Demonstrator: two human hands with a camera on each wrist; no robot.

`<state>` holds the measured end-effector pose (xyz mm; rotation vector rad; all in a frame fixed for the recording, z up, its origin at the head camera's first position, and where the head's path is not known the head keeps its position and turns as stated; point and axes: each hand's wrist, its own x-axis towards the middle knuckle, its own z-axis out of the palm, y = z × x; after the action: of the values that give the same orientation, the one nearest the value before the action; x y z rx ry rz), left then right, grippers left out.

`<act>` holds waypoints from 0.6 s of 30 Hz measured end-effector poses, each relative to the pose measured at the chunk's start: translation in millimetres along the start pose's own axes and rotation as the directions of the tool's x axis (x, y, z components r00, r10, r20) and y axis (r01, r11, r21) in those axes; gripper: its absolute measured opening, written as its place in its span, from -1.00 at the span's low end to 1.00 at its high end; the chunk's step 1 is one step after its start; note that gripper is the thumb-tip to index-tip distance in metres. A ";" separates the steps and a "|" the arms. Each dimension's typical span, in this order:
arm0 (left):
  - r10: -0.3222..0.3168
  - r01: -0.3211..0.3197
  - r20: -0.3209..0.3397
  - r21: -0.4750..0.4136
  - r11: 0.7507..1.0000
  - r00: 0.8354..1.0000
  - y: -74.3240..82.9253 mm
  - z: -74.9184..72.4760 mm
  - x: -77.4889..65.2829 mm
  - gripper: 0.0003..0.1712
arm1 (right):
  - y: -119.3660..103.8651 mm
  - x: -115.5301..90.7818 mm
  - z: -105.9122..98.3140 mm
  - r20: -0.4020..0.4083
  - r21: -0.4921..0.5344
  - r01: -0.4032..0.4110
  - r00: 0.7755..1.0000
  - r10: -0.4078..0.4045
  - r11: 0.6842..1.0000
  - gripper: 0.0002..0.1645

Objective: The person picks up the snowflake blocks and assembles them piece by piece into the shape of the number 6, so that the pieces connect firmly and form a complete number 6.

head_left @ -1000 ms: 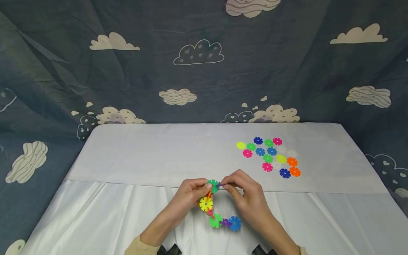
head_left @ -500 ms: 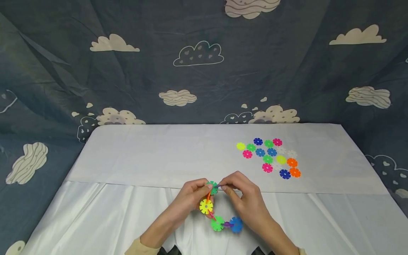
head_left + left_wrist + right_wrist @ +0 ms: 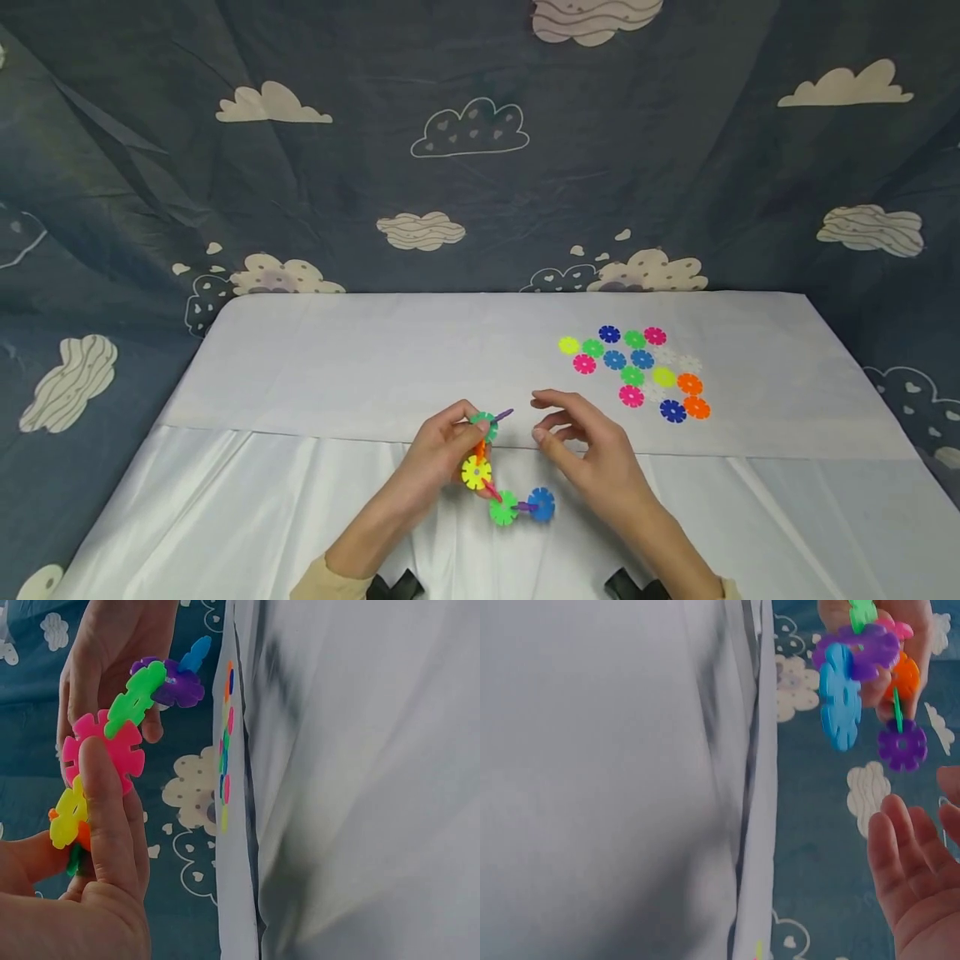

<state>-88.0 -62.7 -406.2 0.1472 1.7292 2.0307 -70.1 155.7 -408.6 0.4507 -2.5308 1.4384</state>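
Observation:
My left hand [image 3: 442, 450] pinches the green end of a chain of notched plastic discs between thumb and fingers. From that green disc [image 3: 486, 427] a purple disc [image 3: 502, 415] sticks out, seen edge-on in the head view and flat in the right wrist view. Below hang an orange disc [image 3: 905, 675], a yellow disc [image 3: 476, 472], a pink disc [image 3: 112, 750], a second green disc [image 3: 503, 508], another purple disc [image 3: 180, 686] and a blue disc [image 3: 541, 505] at the far end. To the right, my right hand [image 3: 592, 450] is apart from the chain, fingers loosely bent, holding nothing.
Several loose notched discs [image 3: 632, 377] in pink, green, blue, yellow, orange and white lie at the back right of the white-covered table [image 3: 337, 358]. A dark curtain [image 3: 480, 192] with cloud prints stands behind it.
My right hand has let go of the purple disc and drawn away to the right. The left hand has shifted slightly left and up with the chain.

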 end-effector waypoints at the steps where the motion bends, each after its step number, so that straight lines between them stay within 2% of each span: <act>1: 0.002 -0.002 -0.004 0.001 1.000 1.000 0.4 -0.5 -0.1 -0.74 | 0.6 0.5 -2.0 0.001 -0.009 -0.009 1.000 0.009 1.000 -0.42; 6: 0.012 -0.012 -0.016 0.015 1.000 1.000 0.6 -1.6 0.1 -0.74 | 4.6 3.5 -14.9 -0.001 -0.071 -0.046 0.999 0.046 0.996 -0.58; 10: 0.021 -0.021 -0.017 0.012 1.000 1.000 0.2 -2.6 0.8 -0.75 | 10.2 7.1 -29.4 -0.002 -0.150 -0.090 0.996 0.091 0.985 -0.64; 13: 0.027 -0.027 -0.015 0.006 1.000 1.000 0.2 -3.8 0.7 -0.76 | 16.5 9.9 -41.1 -0.019 -0.205 -0.154 0.988 0.153 0.967 -0.64; 18: 0.036 -0.036 0.007 -0.022 0.999 0.999 0.3 -5.0 0.6 -0.77 | 29.6 12.7 -60.9 -0.056 -0.269 -0.284 0.958 0.280 0.920 -0.62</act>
<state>-90.5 -67.0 -407.1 0.1795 1.7111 2.0720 -91.3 220.3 -397.3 0.0257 -2.8133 1.1334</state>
